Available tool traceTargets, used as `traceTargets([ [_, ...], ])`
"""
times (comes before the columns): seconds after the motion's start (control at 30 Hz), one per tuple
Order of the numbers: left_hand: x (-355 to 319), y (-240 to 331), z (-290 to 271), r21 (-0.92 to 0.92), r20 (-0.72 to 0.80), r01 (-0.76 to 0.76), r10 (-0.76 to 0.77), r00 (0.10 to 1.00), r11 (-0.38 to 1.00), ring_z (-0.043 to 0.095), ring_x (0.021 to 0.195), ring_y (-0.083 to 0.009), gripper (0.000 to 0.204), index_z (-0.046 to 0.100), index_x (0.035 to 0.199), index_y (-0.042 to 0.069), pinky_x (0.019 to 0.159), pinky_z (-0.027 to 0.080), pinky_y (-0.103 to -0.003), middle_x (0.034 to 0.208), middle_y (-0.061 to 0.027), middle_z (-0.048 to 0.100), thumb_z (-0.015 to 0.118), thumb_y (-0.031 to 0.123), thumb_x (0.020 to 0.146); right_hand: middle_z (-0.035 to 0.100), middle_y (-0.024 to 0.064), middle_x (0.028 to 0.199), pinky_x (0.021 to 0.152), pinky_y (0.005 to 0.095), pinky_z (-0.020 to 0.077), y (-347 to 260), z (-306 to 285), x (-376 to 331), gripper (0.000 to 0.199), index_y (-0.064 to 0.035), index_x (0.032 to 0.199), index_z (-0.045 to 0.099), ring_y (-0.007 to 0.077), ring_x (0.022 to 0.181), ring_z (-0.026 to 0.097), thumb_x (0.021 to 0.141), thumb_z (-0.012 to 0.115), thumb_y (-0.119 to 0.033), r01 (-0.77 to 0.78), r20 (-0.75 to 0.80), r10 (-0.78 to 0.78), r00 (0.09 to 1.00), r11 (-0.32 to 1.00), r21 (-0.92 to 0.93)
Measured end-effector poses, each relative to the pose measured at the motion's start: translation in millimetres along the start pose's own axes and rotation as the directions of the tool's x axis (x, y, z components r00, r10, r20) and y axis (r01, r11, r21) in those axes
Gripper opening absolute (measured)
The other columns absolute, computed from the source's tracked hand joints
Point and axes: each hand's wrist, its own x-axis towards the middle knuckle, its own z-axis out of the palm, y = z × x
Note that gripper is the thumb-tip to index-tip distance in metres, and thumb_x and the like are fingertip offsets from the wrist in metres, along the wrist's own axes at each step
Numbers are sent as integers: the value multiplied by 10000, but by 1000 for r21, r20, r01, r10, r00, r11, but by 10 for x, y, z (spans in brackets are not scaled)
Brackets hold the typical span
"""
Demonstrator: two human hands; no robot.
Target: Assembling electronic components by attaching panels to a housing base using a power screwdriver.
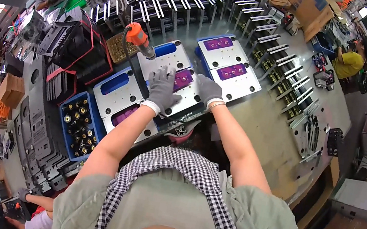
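My left hand [163, 89], in a grey glove, lies with spread fingers on a silver metal panel [188, 100] with a purple inset plate [182, 80]. At the panel's right edge, my gloved right hand [209, 90] has its fingers bent downward and close together; whatever they may hold is hidden. Just beyond the left hand hangs an orange power screwdriver [139, 38], pointing down to the right, with neither hand on it. Similar panels lie to the left and right, some with purple plates [231, 72], others with blue-edged openings [115, 84].
A box of small brass-coloured parts [120, 49] stands behind the left panels. Nearer me is a blue bin [97, 119] of black and brass fittings. Stacked black housings [79, 49] stand left. Rows of upright metal strips [179, 1] curve around the back. Another person [348, 62] works far right.
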Motion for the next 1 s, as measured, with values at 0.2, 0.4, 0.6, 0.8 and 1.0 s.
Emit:
traceTargets([
  [0.2,-562,-405,-972,-869,410,91,603,684,487,668,1074,-222,483,612,1300,-16,970,504,-357,1182,-171,694,627,309,944,703,172,1043,821,493,540,-22,-50,-39,193,-93,1026,634,379,974,689,953,470,-165,-142,28,143,989,988,-58],
  [0.4,-77,-798,-655,-322,16,-141,154,988,936,671,1021,-274,449,627,1271,17,938,515,-388,1142,-180,686,578,336,958,697,174,969,799,504,533,-29,56,-134,211,-103,1014,601,396,934,678,986,447,-244,-121,-60,121,991,993,6],
  [0.6,377,-367,110,-180,62,-276,291,955,944,506,1277,-369,696,441,1451,28,1135,348,-460,1369,-211,536,669,296,850,689,185,956,804,522,525,35,115,-129,268,-81,1004,576,414,907,671,1018,423,-302,-182,-70,183,981,983,27],
  [0.8,497,-456,196,17,31,-418,418,908,908,491,1296,-361,708,404,1466,8,1188,253,-500,1375,-183,540,660,282,866,667,182,1010,800,497,537,48,29,-91,145,-83,1050,546,392,916,685,958,474,-169,-181,28,181,983,983,-14],
  [1.0,497,-523,227,52,24,-498,497,867,866,373,1404,-403,813,355,1501,-4,1212,142,-560,1464,-268,435,659,379,852,665,171,986,768,490,545,70,-9,-157,133,-77,1049,531,383,872,695,947,474,-140,-143,27,143,989,990,-8],
])
